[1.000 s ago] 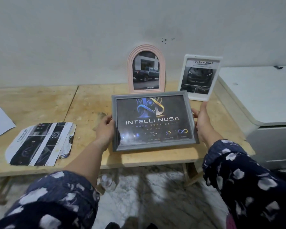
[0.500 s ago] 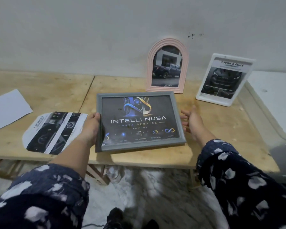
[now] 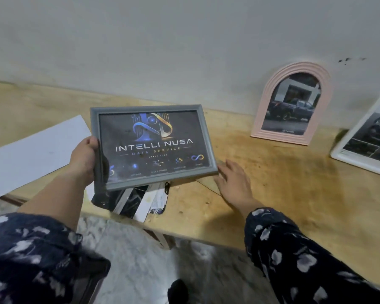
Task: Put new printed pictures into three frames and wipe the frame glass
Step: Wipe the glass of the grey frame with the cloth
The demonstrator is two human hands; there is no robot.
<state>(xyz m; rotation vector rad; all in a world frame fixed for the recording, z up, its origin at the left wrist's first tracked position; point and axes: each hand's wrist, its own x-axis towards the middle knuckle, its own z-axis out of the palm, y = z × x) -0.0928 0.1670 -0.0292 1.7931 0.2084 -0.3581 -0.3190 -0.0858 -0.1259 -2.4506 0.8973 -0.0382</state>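
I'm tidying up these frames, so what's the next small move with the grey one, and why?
Probably stand the grey frame against the wall beside the pink arched frame. Its print is already in, only the left hand grips it, and the right hand lies open on the table, free to steady it.

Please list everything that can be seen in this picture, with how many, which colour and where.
grey frame: one, grey, held up above the table's front left part.
pink arched frame: one, pink, leaning on the wall at the back.
white frame: one, white, at the right edge.
white paper: one, white, at left on the table.
printed pictures: a small stack, dark and white, under the grey frame.
table: one, light wood.
left hand: grips the grey frame's left edge.
right hand: open, beside the frame's lower right corner.
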